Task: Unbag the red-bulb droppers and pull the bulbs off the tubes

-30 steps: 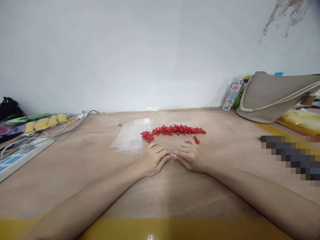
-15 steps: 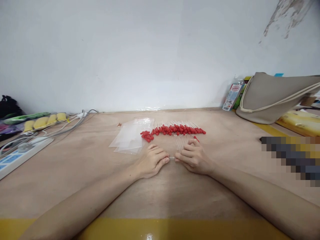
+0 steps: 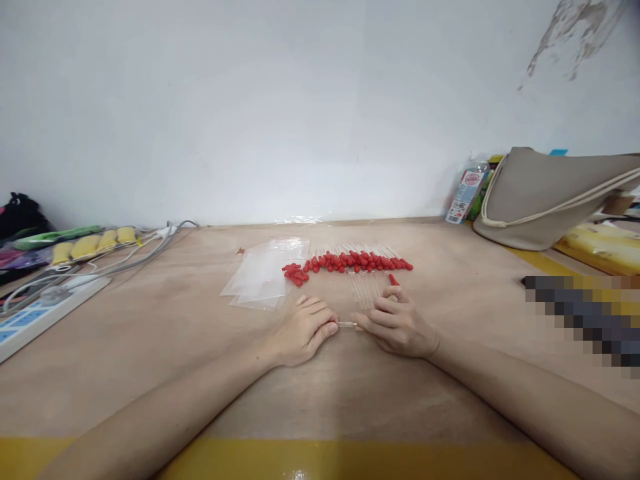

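Observation:
A thin clear glass dropper tube (image 3: 346, 325) spans the gap between my two hands, low over the table. My left hand (image 3: 306, 330) pinches its left end, where a trace of red shows at the fingertips. At its right end, my right hand (image 3: 397, 325) has its thumb and index finger closed on the tube. Just behind the right hand's knuckles is a red rubber bulb (image 3: 393, 280); whether it touches the fingers I cannot tell. Beyond lie bare glass tubes (image 3: 361, 287), a row of droppers with red bulbs (image 3: 355, 260), and a small pile of loose red bulbs (image 3: 296, 274).
Clear plastic bags (image 3: 257, 280) lie left of the bulbs. A white power strip (image 3: 60, 313) with cables is at far left. On the right stand a bottle (image 3: 466, 193) and a grey bag (image 3: 545, 197), with a yellow packet (image 3: 600, 247) beside them.
My hands have moved slightly nearer to me and a little apart, so more of the tube shows between them. More of the red bulb behind my right hand is visible.

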Demonstrator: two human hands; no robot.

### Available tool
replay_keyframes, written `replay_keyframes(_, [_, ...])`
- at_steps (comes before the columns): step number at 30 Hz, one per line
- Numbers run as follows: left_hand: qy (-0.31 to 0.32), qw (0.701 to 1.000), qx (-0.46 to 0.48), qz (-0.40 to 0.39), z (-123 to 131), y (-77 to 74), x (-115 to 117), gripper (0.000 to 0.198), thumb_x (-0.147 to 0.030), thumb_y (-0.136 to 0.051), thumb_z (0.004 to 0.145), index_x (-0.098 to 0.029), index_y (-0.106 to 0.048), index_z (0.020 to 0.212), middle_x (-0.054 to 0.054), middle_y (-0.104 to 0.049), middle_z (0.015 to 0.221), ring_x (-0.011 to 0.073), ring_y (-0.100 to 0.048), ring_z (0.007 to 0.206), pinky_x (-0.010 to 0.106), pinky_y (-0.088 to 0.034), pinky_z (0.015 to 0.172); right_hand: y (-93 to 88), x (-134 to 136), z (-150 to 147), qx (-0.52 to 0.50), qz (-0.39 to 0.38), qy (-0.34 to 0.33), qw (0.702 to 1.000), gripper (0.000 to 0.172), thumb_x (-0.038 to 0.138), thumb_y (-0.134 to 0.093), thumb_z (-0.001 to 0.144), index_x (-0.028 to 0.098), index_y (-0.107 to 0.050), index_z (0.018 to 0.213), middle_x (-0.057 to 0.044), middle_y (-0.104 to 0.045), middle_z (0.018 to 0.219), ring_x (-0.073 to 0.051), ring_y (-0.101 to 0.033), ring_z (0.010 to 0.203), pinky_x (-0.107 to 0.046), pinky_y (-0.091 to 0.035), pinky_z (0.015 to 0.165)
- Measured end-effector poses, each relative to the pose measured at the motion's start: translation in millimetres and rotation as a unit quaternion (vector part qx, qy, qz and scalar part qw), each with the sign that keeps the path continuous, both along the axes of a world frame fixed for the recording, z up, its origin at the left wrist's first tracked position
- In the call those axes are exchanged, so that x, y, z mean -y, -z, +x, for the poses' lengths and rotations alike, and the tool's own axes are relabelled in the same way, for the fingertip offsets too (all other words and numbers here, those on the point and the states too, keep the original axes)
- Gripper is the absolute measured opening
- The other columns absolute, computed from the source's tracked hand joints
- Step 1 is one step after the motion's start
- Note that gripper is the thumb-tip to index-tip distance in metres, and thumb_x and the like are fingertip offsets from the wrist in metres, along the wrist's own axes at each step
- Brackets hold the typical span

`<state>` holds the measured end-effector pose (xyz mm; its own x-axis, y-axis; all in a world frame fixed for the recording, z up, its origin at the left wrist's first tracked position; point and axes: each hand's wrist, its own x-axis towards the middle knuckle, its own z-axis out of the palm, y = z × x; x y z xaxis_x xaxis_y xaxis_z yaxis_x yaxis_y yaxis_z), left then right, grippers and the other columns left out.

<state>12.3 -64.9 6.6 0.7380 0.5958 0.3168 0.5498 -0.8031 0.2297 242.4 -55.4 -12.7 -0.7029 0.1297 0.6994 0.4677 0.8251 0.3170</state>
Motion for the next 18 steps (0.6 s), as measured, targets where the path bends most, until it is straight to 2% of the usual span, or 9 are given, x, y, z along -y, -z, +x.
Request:
replay_keyframes(3, [-0.021, 1.0, 0.022, -0.005, -6.8, 2.4, -2.3, 0.029, -0.029, -0.029, 0.092, -0.018, -0.052, 0.078, 0.003, -0.057, 0.076, 0.016, -0.049, 0.077, 0.032, -0.035, 0.075, -2.6, 0.1, 7.4, 0.002, 0.008, 0.007, 1.0, 0.018, 0.019, -0.049, 0.084, 0.024, -0.06, 0.098, 0.005, -0.051, 0.056, -0.01, -0.042, 0.059, -0.03, -0.031, 0.07])
replay_keyframes(5, [-0.054, 0.996, 0.063, -0.008, -14.7, 2.3, -7.3, 0.03, -0.028, -0.028, 0.093, -0.018, -0.052, 0.077, 0.003, -0.054, 0.075, 0.0157, -0.048, 0.075, 0.032, -0.037, 0.074, -3.3, -2.4, 15.1, -0.025, -0.003, 0.04, 0.999, 0.016, 0.019, -0.05, 0.083, 0.022, -0.061, 0.094, 0.003, -0.051, 0.056, -0.011, -0.043, 0.059, -0.031, -0.032, 0.071])
replay_keyframes(8, [-0.105, 0.985, 0.135, 0.007, -26.4, -2.5, -18.8, 0.025, -0.029, -0.033, 0.092, -0.018, -0.056, 0.088, 0.003, -0.051, 0.08, 0.0153, -0.049, 0.077, 0.029, -0.041, 0.072, -1.5, -9.2, 23.1, -0.085, -0.052, 0.102, 0.99, 0.014, 0.021, -0.051, 0.083, 0.019, -0.063, 0.09, 0.001, -0.053, 0.059, -0.011, -0.045, 0.061, -0.031, -0.032, 0.073])
replay_keyframes(11, [-0.147, 0.974, 0.169, 0.044, -34.0, -8.5, -34.2, 0.023, -0.025, -0.038, 0.09, -0.019, -0.058, 0.101, 0.005, -0.049, 0.086, 0.0158, -0.051, 0.082, 0.03, -0.044, 0.075, 2.6, -15.7, 21.6, -0.104, -0.092, 0.131, 0.982, 0.017, 0.021, -0.048, 0.083, 0.017, -0.063, 0.091, -0.001, -0.056, 0.066, -0.013, -0.049, 0.065, -0.031, -0.032, 0.072])
replay_keyframes(15, [-0.185, 0.966, 0.171, 0.056, -40.4, -10.4, -58.8, 0.028, -0.016, -0.038, 0.086, -0.017, -0.057, 0.106, 0.005, -0.05, 0.086, 0.0148, -0.055, 0.08, 0.03, -0.046, 0.076, 6.1, -19.6, 12.8, -0.097, -0.113, 0.154, 0.977, 0.022, 0.017, -0.044, 0.082, 0.016, -0.061, 0.097, -0.003, -0.059, 0.072, -0.015, -0.052, 0.07, -0.031, -0.031, 0.073])
replay_keyframes(18, [-0.226, 0.962, 0.148, 0.049, -40.7, -10.4, -73.7, 0.03, -0.014, -0.045, 0.081, -0.016, -0.058, 0.108, 0.005, -0.058, 0.085, 0.0165, -0.057, 0.078, 0.031, -0.047, 0.074, 4.1, -20.6, 6.3, -0.123, -0.139, 0.163, 0.969, 0.023, 0.016, -0.043, 0.082, 0.016, -0.059, 0.099, -0.004, -0.062, 0.075, -0.015, -0.055, 0.073, -0.031, -0.03, 0.074])
